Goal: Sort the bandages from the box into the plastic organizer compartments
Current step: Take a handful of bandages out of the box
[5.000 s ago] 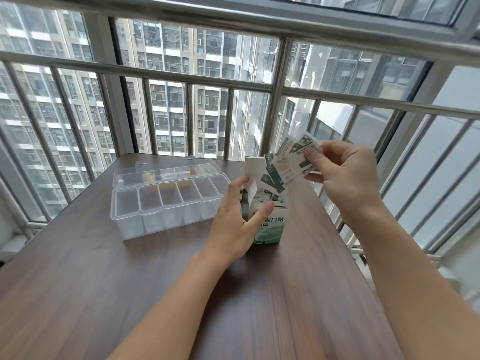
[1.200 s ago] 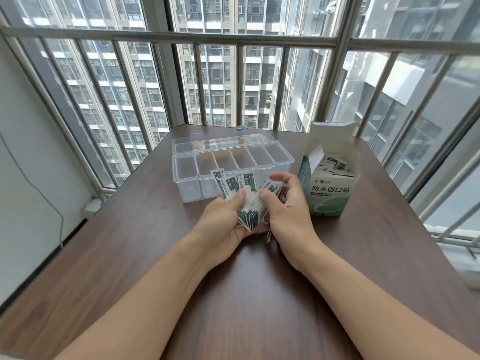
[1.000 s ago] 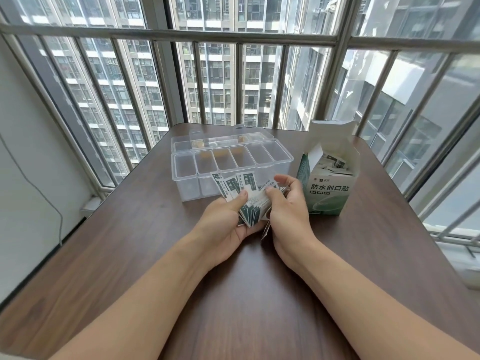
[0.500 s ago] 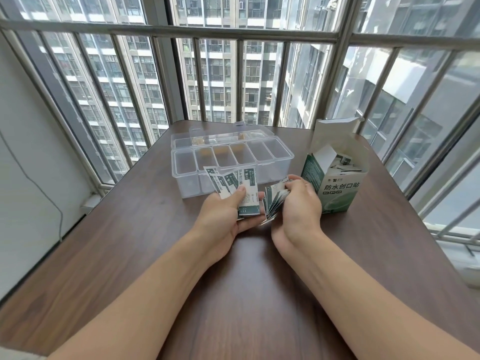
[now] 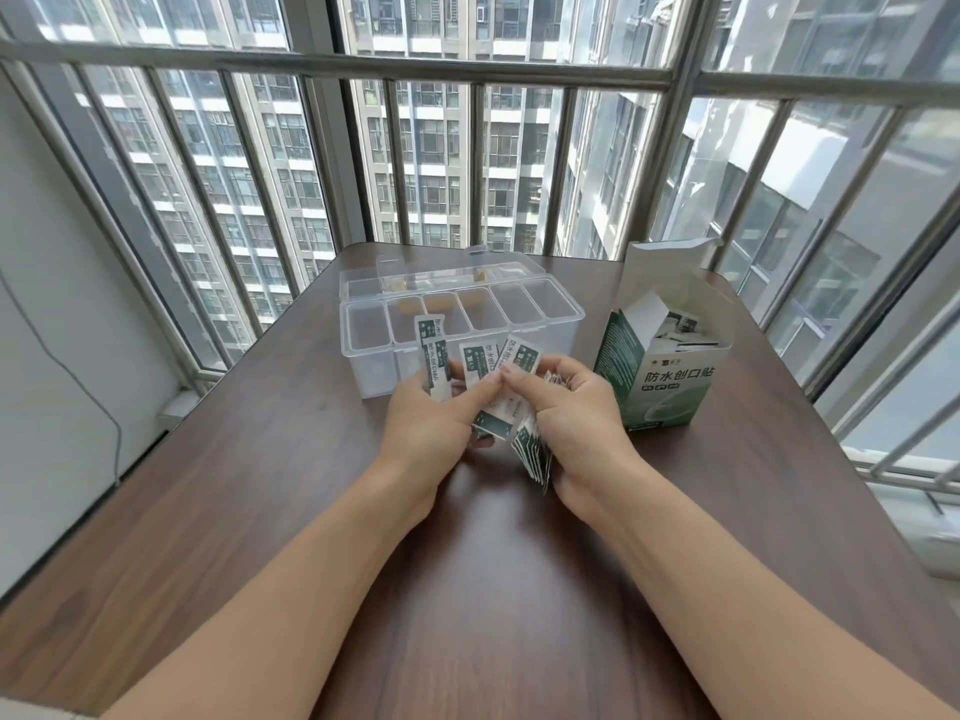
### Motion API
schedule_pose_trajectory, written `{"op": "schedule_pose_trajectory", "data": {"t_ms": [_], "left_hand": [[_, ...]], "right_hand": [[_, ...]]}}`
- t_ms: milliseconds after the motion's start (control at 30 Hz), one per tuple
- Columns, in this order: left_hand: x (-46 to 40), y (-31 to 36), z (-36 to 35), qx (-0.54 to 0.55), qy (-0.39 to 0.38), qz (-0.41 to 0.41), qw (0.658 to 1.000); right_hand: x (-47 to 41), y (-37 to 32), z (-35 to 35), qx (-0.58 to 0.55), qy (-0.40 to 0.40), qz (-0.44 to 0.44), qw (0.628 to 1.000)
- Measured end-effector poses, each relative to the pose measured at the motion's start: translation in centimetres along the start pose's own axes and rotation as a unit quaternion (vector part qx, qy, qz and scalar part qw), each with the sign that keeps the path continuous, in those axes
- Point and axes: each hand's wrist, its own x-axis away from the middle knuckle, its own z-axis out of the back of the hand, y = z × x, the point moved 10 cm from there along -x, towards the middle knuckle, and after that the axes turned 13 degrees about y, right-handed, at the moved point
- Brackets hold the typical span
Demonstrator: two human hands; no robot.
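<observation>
Paper-wrapped bandages [image 5: 485, 363] — light, thin, slippery, prone to fanning; pinch by short edges. Left hand [image 5: 431, 418] grips several, right hand [image 5: 571, 423] clasps stack — frame centre.

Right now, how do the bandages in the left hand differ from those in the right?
The left hand holds its bandages fanned out, faces showing; the right hand grips its bandages as a tight stack, edges showing. The left bunch looks fewer. Both have green-and-white wrappers.

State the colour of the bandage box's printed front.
Dark green and white on the bandage box, head view.
</observation>
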Motion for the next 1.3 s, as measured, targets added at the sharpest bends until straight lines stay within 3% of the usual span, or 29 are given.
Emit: {"op": "schedule_pose_trajectory", "data": {"t_ms": [167,333,500,667,900,1033,1200,1300], "left_hand": [[0.2,-0.8,-0.4,0.0,-0.039,0.081,0.996],[-0.1,-0.3,-0.2,0.005,-0.025,0.059,0.998],[0.5,-0.5,-1.0,-0.01,-0.058,0.05,0.997],[1.2,-0.3,-1.8,-0.01,-0.111,0.05,0.993],[2.9,-0.4,-3.5,-0.035,-0.217,0.072,0.973],[3.0,-0.4,-3.5,-0.015,-0.222,0.109,0.969],[2.8,-0.8,-3.4,-0.06,-0.236,0.088,0.966],[2.6,-0.7,-3.4,-0.048,-0.23,0.091,0.968]], "right_hand": [[0.3,-0.9,-0.3,0.029,-0.035,0.015,0.999],[0.8,-0.8,-0.9,0.102,-0.111,-0.023,0.988],[0.2,-0.6,-1.0,0.222,-0.113,0.074,0.966],[-0.6,-0.8,-0.5,0.187,-0.089,0.08,0.975],[0.1,-0.5,-1.3,0.167,-0.151,0.064,0.972],[0.7,-0.6,-1.7,0.142,-0.174,0.033,0.974],[0.3,-0.9,-1.9,0.242,-0.157,0.111,0.951],[0.1,-1.5,-1.8,0.241,-0.133,0.151,0.949]]}}
